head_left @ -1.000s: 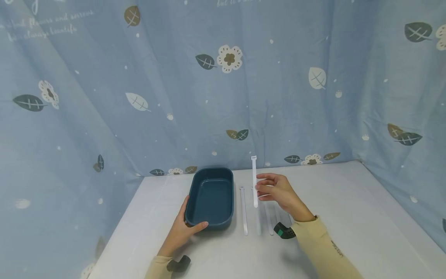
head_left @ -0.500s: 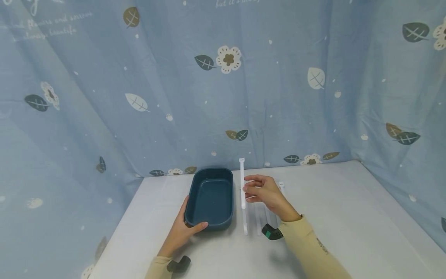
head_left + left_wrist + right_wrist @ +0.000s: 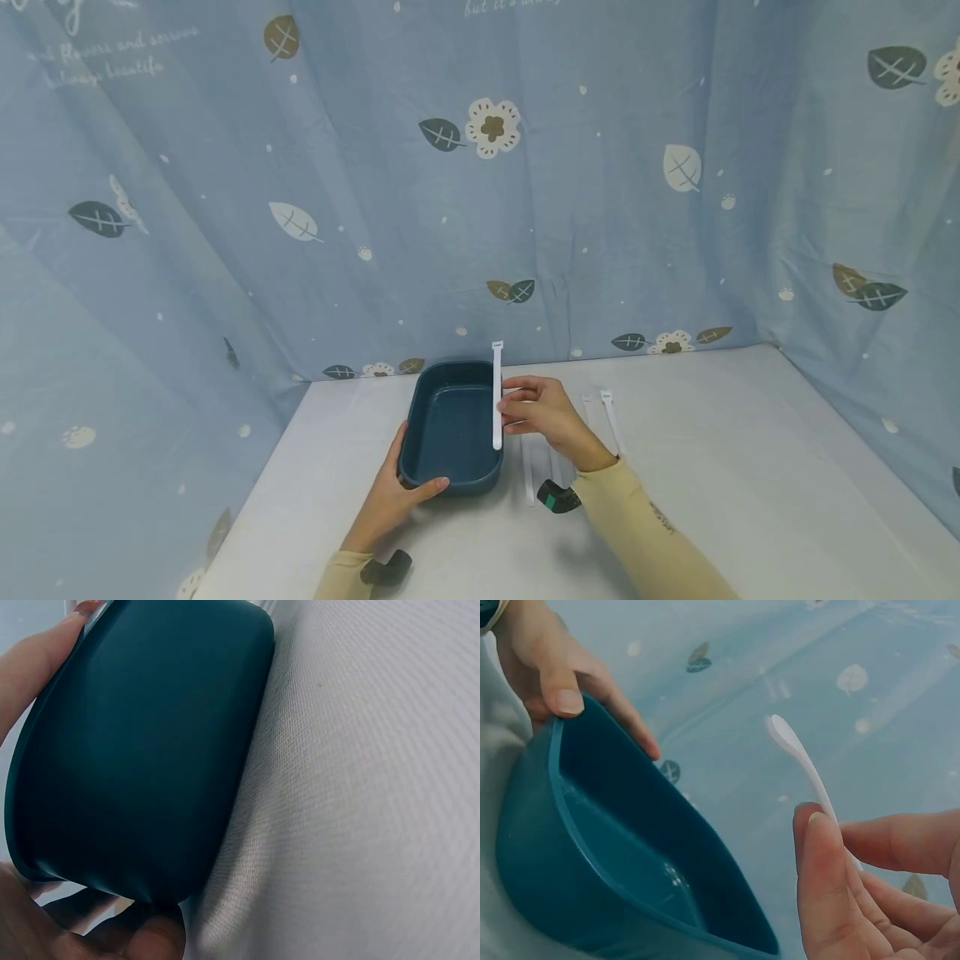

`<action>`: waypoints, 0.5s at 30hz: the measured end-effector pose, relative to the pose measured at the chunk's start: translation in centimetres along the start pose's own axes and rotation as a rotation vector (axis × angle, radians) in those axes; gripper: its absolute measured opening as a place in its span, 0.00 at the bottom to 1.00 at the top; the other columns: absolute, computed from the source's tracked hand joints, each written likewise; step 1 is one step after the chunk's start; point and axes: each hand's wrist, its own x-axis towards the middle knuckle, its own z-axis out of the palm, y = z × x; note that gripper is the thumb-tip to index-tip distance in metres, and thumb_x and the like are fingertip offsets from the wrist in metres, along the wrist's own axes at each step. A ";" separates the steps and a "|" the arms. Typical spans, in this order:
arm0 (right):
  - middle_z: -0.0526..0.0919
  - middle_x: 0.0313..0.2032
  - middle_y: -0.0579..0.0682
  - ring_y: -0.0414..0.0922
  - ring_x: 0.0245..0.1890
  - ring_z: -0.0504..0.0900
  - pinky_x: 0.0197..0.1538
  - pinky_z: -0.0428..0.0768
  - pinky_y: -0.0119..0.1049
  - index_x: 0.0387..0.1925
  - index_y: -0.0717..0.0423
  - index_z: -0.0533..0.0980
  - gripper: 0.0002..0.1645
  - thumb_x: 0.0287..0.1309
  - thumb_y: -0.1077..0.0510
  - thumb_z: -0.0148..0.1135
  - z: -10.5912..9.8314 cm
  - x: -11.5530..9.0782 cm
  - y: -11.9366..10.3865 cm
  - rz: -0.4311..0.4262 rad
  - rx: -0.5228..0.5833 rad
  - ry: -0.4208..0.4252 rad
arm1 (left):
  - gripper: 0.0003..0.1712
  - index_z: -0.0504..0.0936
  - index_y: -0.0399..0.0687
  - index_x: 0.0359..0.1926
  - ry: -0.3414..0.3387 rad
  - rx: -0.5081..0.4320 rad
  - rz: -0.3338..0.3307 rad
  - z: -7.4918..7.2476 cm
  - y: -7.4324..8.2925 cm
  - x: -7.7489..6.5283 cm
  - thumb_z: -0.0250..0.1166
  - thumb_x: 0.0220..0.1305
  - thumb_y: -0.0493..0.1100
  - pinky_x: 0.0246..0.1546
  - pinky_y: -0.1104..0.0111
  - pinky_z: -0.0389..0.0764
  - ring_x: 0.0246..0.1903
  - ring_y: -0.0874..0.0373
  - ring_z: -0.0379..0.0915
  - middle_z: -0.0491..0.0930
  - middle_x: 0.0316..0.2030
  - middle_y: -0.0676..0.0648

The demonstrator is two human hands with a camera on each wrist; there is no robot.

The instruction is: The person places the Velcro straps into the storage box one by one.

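A dark teal, deep rectangular plastic tub (image 3: pixel 450 429) stands on the white table. My left hand (image 3: pixel 388 492) grips its near left corner, the thumb over the rim and the fingers round the outer side. My right hand (image 3: pixel 551 418) pinches a white plastic strap (image 3: pixel 497 379) between thumb and fingers. The strap has a small slotted head at its top and a rounded lower end. It is held up in front of the tub's right rim. In the right wrist view, the strap's rounded end (image 3: pixel 784 733) points up past the fingertips.
More white straps lie to the right of the tub, one strap (image 3: pixel 527 471) close beside it and another strap (image 3: pixel 611 417) farther right. My right hand and sleeve partly cover them. A blue patterned curtain (image 3: pixel 420 208) hangs behind the table (image 3: pixel 735 467).
My right hand has carried the strap leftward, from beside the tub to its right rim, uncovering straps on the right. The left hand and the tub have stayed in place.
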 end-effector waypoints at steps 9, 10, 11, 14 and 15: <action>0.85 0.36 0.52 0.39 0.27 0.88 0.36 0.90 0.34 0.62 0.69 0.74 0.26 0.64 0.67 0.67 1.4 0.8 0.6 0.007 -0.016 0.009 | 0.70 0.40 0.58 0.84 0.010 -0.009 -0.017 0.2 -0.2 0.1 0.79 0.54 0.56 0.74 0.33 0.59 0.79 0.34 0.52 0.49 0.83 0.39; 0.85 0.36 0.52 0.39 0.26 0.88 0.36 0.90 0.34 0.62 0.69 0.74 0.26 0.64 0.67 0.67 1.6 0.9 0.7 0.005 -0.013 0.009 | 0.69 0.40 0.58 0.84 0.010 -0.010 -0.018 0.2 -0.2 0.1 0.79 0.55 0.56 0.75 0.34 0.59 0.79 0.35 0.52 0.49 0.83 0.39; 0.85 0.35 0.52 0.39 0.26 0.88 0.36 0.90 0.33 0.62 0.69 0.74 0.26 0.63 0.67 0.67 1.7 1.0 0.7 0.003 -0.009 0.009 | 0.69 0.40 0.59 0.84 0.009 -0.010 -0.018 0.2 -0.2 0.1 0.79 0.55 0.56 0.75 0.34 0.59 0.79 0.35 0.52 0.49 0.83 0.39; 0.85 0.35 0.51 0.39 0.26 0.88 0.36 0.90 0.33 0.62 0.70 0.74 0.26 0.63 0.68 0.67 2.3 1.4 0.8 -0.005 0.004 0.007 | 0.69 0.40 0.60 0.84 0.008 -0.010 -0.013 0.2 -0.2 0.2 0.79 0.55 0.56 0.75 0.34 0.59 0.79 0.35 0.52 0.49 0.82 0.39; 0.85 0.35 0.51 0.39 0.26 0.88 0.36 0.90 0.33 0.62 0.69 0.74 0.26 0.63 0.68 0.67 2.4 1.5 0.9 -0.007 0.006 0.005 | 0.69 0.40 0.60 0.84 0.008 -0.009 -0.011 0.1 -0.2 0.2 0.79 0.55 0.56 0.75 0.34 0.59 0.79 0.35 0.52 0.49 0.82 0.39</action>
